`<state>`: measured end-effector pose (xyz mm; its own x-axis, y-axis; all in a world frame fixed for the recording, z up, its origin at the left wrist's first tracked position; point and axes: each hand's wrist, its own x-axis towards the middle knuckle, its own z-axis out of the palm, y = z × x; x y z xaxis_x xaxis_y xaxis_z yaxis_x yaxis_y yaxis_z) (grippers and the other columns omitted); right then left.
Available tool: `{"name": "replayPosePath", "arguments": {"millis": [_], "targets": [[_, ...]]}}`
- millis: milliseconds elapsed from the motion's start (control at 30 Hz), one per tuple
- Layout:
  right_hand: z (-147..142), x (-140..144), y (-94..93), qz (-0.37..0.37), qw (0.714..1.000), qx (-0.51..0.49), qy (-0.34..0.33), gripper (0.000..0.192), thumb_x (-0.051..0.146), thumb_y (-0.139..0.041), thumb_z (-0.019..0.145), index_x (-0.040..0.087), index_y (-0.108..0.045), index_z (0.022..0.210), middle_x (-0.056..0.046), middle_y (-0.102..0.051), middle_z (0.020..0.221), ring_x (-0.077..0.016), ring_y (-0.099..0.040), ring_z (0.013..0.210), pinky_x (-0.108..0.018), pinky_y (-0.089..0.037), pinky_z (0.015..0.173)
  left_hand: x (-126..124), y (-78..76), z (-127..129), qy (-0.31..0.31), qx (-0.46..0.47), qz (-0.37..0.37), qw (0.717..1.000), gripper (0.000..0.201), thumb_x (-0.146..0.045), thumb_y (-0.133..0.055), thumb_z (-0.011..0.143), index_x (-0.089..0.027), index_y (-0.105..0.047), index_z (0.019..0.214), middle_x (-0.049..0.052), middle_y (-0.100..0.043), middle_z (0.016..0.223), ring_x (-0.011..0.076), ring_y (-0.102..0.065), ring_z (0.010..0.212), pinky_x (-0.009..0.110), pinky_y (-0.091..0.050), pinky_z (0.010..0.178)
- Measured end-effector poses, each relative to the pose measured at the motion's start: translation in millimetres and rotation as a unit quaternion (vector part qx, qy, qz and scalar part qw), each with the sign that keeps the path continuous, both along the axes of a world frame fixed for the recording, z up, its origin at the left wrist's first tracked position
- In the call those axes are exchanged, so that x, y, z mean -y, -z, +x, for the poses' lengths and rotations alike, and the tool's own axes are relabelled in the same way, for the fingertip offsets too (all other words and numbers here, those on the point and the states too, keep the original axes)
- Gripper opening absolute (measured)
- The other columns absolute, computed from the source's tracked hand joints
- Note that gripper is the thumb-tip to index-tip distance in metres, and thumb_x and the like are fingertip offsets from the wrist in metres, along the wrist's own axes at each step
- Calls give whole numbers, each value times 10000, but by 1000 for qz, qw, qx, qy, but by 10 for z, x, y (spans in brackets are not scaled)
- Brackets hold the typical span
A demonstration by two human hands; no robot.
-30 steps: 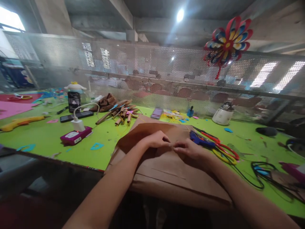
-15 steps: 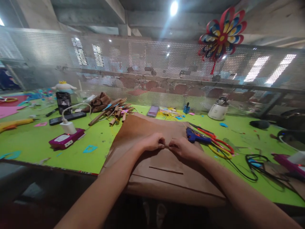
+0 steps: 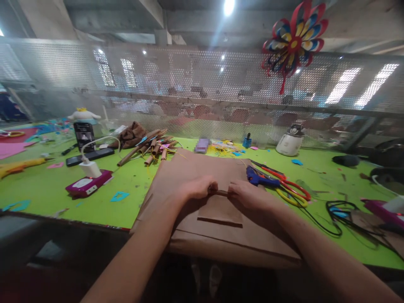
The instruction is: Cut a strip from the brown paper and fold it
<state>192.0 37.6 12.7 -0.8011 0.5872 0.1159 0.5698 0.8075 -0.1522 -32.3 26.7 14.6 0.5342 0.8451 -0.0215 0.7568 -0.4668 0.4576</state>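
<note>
In the head view, a small brown paper strip (image 3: 221, 208) is pinched at its rolled upper edge between the left hand (image 3: 197, 188) and the right hand (image 3: 249, 196), both closed on it with fingertips almost meeting, while the strip hangs flat just below them over a large brown paper sheet (image 3: 195, 168). Just right of the right hand a blue glue gun (image 3: 260, 179) is seen lying across red and yellow scissors (image 3: 292, 193) (partly overlapped); well left of the left hand, a magenta box (image 3: 88, 185) rests on the green table (image 3: 57, 185).
</note>
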Motion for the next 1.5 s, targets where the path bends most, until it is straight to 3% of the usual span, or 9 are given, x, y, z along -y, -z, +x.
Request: {"name": "replayPosePath", "arguments": {"millis": [400,700,800,900,1067,1200,1300,1367,1500], "targets": [[71,210,-96,16,1000,-3,13,131,200,-422,905,179,-544,862,-65,-576,913,-160,-511,785,-260,-348,668,125,-115,44,33,-25,30,999,186,-90,-504,754,-186,-606,877,27,-529,862,147,-473,711,250,-349,618],[-26,253,15,89,996,9,10,133,166,-425,879,154,-558,878,-97,-585,881,-190,-518,777,-301,-352,710,172,-171,86,36,-61,85,994,110,-166,-573,752,-183,-637,839,49,-586,855,159,-498,724,243,-346,624],[-45,249,45,97,995,14,0,108,159,-453,855,155,-559,837,-80,-576,843,-177,-508,742,-296,-352,685,135,-221,77,-10,-40,51,998,137,-243,-561,781,-176,-664,841,41,-620,781,143,-498,668,234,-334,587],[-69,211,74,134,991,4,-6,70,133,-485,823,155,-550,813,-73,-563,846,-180,-486,753,-304,-364,689,61,-284,73,-40,-31,24,998,336,-347,-429,880,-134,-657,756,23,-567,621,115,-429,551,233,-303,540],[-98,224,7,197,979,-31,-30,68,110,-492,820,157,-541,824,-95,-542,882,-218,-453,841,-339,-385,709,5,-361,-14,25,-9,-25,999,406,-375,-367,912,-130,-569,659,-24,-444,560,95,-342,528,230,-276,529],[-112,253,-78,213,975,-52,-37,52,111,-507,807,158,-529,806,-97,-527,855,-223,-435,826,-338,-392,671,-17,-291,-118,64,74,-85,992,428,-460,-371,899,-145,-509,644,-20,-426,614,103,-350,592,229,-306,578],[-117,235,-105,227,971,-70,-40,53,109,-535,770,162,-526,775,-99,-526,834,-227,-429,807,-347,-395,669,-80,-180,-127,82,133,-79,985,441,-488,-385,887,-157,-477,611,-2,-447,629,118,-366,626,239,-333,628],[-114,211,-114,223,970,-85,-41,61,105,-523,775,165,-534,765,-99,-529,823,-227,-433,802,-347,-398,663,-110,-141,-116,89,133,-75,984,430,-481,-409,878,-156,-479,605,2,-460,634,120,-379,634,238,-342,650],[-82,145,-130,162,973,-152,-56,130,91,-488,812,162,-588,855,-100,-562,886,-221,-471,867,-349,-431,731,-89,-182,-114,78,94,-48,991,345,-431,-432,891,-145,-598,795,6,-556,773,122,-456,722,219,-351,702]]}}
